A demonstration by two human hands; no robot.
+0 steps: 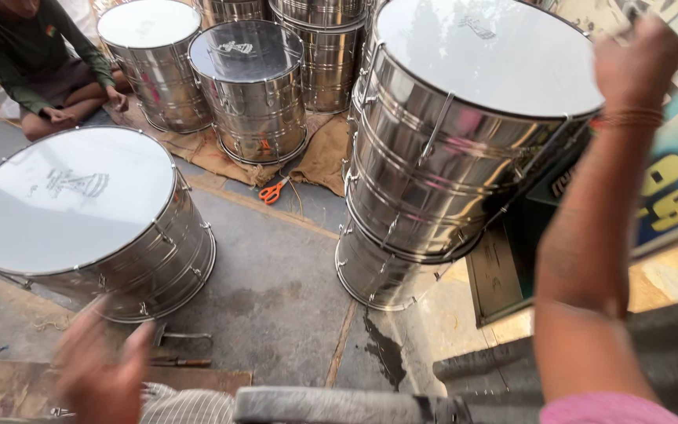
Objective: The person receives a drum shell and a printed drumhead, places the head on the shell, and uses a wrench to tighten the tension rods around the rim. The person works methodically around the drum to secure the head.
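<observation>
My right hand (637, 63) is raised at the upper right, fingers curled, by the far rim of a large shiny steel drum (464, 149) stacked tilted on another drum (374, 271). Whether it grips the rim I cannot tell. My left hand (100, 373) is blurred at the lower left, fingers apart, holding nothing, just in front of a wide steel drum (88, 220) with a white head.
Several more steel drums (253, 90) stand on burlap sacking (323, 153) at the back. Orange-handled scissors (274, 190) lie on the floor. A person in a green shirt (37, 59) sits at the upper left. Metal tools (178, 349) lie near a wooden board.
</observation>
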